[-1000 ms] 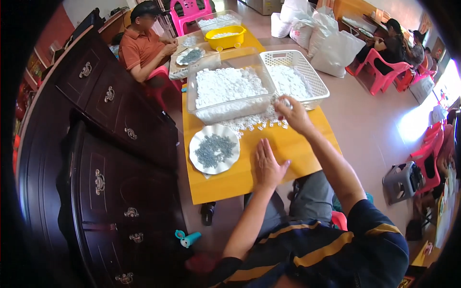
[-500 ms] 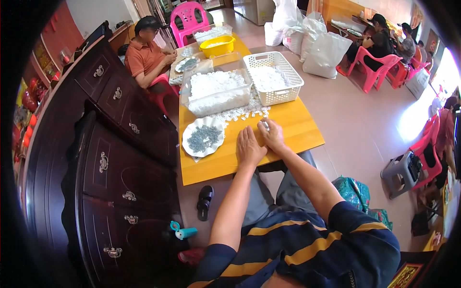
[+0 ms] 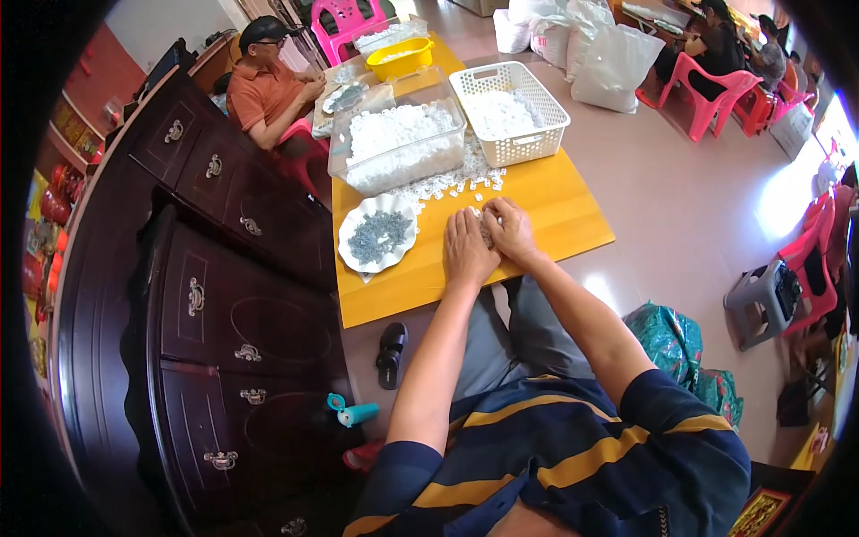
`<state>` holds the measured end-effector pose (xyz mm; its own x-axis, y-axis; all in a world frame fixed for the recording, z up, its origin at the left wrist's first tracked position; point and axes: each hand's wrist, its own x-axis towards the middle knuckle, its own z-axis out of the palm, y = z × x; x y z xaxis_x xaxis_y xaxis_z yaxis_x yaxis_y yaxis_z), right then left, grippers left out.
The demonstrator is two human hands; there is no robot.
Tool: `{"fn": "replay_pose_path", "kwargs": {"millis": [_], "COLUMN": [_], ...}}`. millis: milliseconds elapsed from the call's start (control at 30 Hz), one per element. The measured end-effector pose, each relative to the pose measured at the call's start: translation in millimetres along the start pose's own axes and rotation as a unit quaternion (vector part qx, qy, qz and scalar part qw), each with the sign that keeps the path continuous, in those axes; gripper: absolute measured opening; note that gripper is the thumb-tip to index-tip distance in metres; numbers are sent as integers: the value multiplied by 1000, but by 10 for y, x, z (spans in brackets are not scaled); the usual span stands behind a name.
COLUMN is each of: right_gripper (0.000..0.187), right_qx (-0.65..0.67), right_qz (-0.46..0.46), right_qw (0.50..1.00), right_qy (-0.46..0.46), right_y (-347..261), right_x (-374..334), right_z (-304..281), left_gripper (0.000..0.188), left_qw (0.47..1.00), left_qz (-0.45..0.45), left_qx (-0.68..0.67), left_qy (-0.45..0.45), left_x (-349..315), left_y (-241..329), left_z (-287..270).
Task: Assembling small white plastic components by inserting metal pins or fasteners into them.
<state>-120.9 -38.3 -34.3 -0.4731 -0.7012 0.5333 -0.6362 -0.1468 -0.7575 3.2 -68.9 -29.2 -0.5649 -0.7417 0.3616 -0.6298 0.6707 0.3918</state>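
Note:
Side by side on the yellow wooden table (image 3: 573,219), my two hands meet near its front edge. My left hand (image 3: 468,251) lies palm down with its fingers stretched forward. My right hand (image 3: 512,234) is curled against it, its fingers bent over small white plastic pieces (image 3: 484,229) that show between the hands. More loose white pieces (image 3: 452,186) are strewn just beyond my fingertips. To the left of my left hand sits a white scalloped plate (image 3: 356,257) with a heap of small grey parts (image 3: 380,237). My palms and most of the held pieces are hidden.
Behind my hands stand a clear plastic bin (image 3: 394,173) and a white perforated basket (image 3: 528,148), both with white pieces. A yellow basin (image 3: 400,59) is farther back, near a seated person (image 3: 268,94). A dark wooden cabinet (image 3: 242,309) borders the left.
My right hand has closed in on my left, and the white pieces now lie between them. The left fingers have bent slightly. The whole view has shifted a little.

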Motion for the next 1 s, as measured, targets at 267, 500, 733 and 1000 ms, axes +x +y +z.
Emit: {"fn": "replay_pose_path", "kwargs": {"millis": [267,500,733,1000], "right_gripper": [18,26,27,31], "right_qx": [32,187,246,381], "right_qz": [42,178,155,184], "right_qw": [999,966,955,897], "right_qy": [-7,21,64,132], "right_y": [-14,-5,91,342], "right_x": [-11,-7,-12,74], "right_z": [-91,-177,-109,-181], "left_gripper": [83,94,56,51], "left_qw": [1000,997,944,909], "left_qz": [1,13,-49,-74], "left_qx": [-6,-67,-305,-390], "left_qy": [-1,43,115,127], "left_x": [17,16,-18,27], "left_y": [13,-34,-257,-255], "left_z": [-3,-24,16,-106]}}
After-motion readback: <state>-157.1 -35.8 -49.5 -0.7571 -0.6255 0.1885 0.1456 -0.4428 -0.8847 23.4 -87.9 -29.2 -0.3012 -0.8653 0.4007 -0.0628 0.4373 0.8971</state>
